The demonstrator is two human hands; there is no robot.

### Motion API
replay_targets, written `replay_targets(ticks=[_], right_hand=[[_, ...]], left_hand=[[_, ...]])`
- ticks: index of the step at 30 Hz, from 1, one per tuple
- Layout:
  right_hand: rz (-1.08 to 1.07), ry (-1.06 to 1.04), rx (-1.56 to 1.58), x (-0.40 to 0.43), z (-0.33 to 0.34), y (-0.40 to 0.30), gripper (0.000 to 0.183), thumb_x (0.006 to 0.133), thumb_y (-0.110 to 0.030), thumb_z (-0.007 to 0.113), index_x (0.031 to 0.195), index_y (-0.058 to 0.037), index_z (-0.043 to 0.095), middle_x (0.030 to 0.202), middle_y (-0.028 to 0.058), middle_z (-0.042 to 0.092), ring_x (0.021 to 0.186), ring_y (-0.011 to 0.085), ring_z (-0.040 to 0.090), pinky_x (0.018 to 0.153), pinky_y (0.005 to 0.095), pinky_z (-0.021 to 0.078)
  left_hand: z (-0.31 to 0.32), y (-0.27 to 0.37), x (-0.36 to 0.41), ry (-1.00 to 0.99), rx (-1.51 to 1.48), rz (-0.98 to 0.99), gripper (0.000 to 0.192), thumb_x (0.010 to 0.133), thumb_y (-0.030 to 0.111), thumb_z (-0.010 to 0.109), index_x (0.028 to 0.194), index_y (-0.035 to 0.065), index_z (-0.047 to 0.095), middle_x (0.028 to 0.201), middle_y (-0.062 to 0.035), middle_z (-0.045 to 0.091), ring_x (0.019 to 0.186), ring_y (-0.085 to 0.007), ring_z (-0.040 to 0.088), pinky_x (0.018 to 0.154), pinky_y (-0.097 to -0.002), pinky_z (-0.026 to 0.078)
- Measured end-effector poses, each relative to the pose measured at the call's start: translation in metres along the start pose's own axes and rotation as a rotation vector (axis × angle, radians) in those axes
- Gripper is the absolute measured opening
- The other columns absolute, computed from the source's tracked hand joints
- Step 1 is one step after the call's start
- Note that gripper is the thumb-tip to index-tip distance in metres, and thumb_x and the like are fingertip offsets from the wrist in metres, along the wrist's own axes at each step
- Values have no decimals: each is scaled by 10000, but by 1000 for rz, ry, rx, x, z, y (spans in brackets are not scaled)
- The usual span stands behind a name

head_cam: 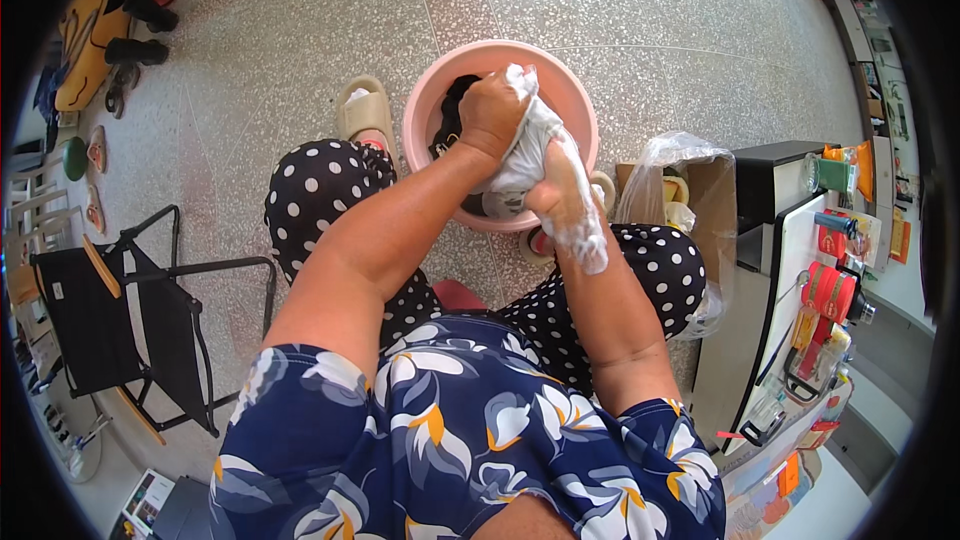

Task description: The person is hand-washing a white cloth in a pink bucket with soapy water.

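Observation:
Over a pink plastic basin [418, 97] on the floor, my left hand [491, 112] is closed in a fist on a wet white cloth [529, 146]. White suds cover the top of the cloth beside that fist. My right hand [559, 176] grips the same cloth lower down, nearer to me; its fingers are largely hidden. Foam [589, 244] runs along the right hand and wrist. Dark cloth [454, 116] lies in the left part of the basin, partly under my left hand. Below the white cloth, cloudy water [502, 204] shows near the basin's front rim.
At right, a cardboard box lined with a clear plastic bag [679, 157] stands next to a cabinet [731, 360]. Red canisters [829, 291] and jars crowd its top. A black folding chair [161, 330] stands at left. My slippered foot [366, 109] is left of the basin.

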State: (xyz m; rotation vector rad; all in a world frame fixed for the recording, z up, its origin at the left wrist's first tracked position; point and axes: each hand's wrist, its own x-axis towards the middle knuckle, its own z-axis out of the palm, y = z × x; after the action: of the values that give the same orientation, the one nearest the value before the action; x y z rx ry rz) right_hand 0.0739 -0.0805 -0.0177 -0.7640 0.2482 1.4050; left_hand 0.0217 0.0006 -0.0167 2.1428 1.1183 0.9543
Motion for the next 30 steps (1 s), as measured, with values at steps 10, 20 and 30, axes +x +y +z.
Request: replay_targets(ticks=[10,20,30], right_hand=[[-203,-6,-190,-14,-15,-5,359,906,-384,409,1081,-105,551,1064,59,593,945,216,580,822,366,477],[-191,148,61,-2,-15,-61,449,934,-385,287,1146,-42,484,1120,148,554,1030,294,540,934,479,394],[-318,64,118,2,-34,-77,440,913,-364,328,1121,-26,518,1119,133,562,1049,293,528,952,441,374]], left_hand=[[-3,8,-31,-229,200,419,129,720,225,602,757,107,568,632,-73,531,545,-252,544,469,-348,433],[-72,-12,32,-793,-643,-512,323,806,290,570,954,6,616,865,-55,606,788,-140,528,678,-273,402],[-107,-31,20,-639,-799,-576,201,770,181,608,888,24,568,845,-55,563,806,-133,526,729,-256,425]])
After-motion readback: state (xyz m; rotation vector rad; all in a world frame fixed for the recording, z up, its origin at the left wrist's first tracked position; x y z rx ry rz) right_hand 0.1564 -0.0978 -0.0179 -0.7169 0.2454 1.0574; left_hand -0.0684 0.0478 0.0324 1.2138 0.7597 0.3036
